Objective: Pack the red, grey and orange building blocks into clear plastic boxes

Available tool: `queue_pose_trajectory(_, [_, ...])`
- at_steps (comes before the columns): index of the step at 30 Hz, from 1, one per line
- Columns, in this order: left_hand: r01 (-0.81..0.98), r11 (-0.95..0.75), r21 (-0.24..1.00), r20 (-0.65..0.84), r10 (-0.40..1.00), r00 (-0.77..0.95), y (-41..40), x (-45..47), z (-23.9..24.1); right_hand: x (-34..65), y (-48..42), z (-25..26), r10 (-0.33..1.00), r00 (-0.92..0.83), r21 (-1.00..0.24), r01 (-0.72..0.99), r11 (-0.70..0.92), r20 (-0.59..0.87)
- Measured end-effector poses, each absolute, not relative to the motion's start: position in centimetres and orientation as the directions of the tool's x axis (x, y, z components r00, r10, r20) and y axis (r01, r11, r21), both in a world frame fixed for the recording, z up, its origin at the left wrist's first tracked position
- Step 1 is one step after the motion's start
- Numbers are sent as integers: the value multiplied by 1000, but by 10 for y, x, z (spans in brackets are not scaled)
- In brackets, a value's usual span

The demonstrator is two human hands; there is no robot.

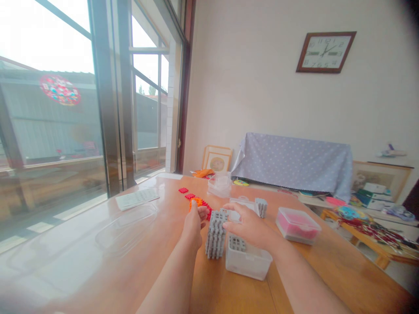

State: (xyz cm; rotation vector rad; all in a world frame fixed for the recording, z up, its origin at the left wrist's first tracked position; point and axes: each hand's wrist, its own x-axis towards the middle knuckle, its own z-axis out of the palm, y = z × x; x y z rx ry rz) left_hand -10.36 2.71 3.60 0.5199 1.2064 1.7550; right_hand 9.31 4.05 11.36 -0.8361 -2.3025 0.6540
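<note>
Centrally, gray stack, right hand alongside

Both forearms bare, entering from the lower edge and angled inward. Left forearm runs up to a fairly straight wrist; left hand on edge, thumb uppermost, fingers partly curled toward the right hand, grip unclear. Right forearm slants leftward; palm turned down and inward, thumb and forefinger parted. Hands near, not touching.
</note>
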Motion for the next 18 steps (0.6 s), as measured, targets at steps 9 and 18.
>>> queue_pose_trajectory(9, [-446, -121, 887, -134, 856, -499, 25, -103, 37, 86, 42, 116, 670, -639, -604, 379, 702, 378])
queue_pose_trajectory(18, [-458, -96, 884, -172, 843, -509, 28, -105, 37, 128, 43, 111, 766, -544, -659, 441, 609, 343])
